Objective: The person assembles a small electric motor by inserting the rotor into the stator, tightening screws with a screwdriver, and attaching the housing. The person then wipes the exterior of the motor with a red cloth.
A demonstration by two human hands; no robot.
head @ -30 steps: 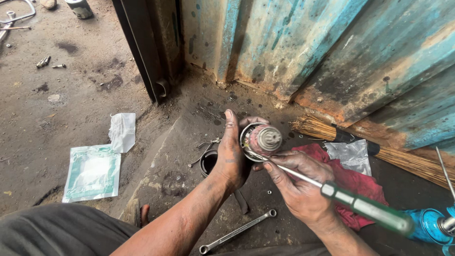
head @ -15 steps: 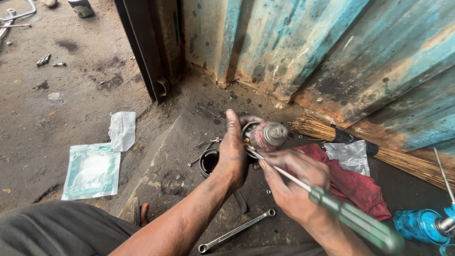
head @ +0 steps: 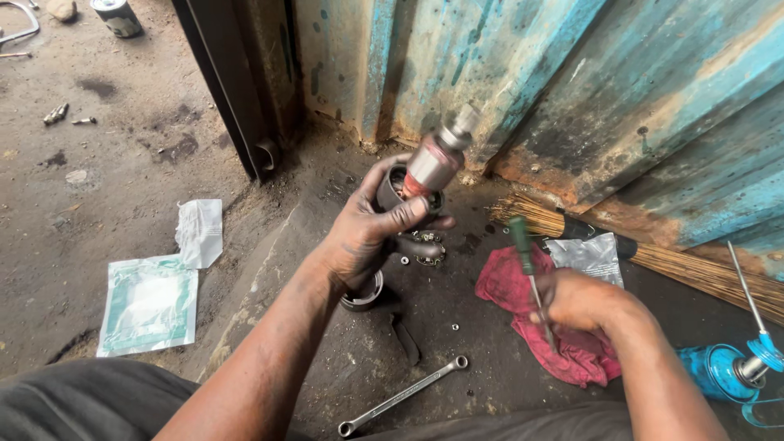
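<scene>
The screwdriver (head: pixel 527 269) has come away from the motor part (head: pixel 429 167); the right hand (head: pixel 576 302) now grips it at four o'clock, over the red rag (head: pixel 506 286). The left hand (head: pixel 371 229) clasps the motor part, lifted toward twelve o'clock.

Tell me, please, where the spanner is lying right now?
The spanner lies on the ground at bottom centre, between the forearms, left of the red rag.

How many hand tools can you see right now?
2: a green-handled screwdriver gripped in the right hand, and a long metal ring spanner lying on the concrete ground near the bottom edge. Others may be hidden.
</scene>
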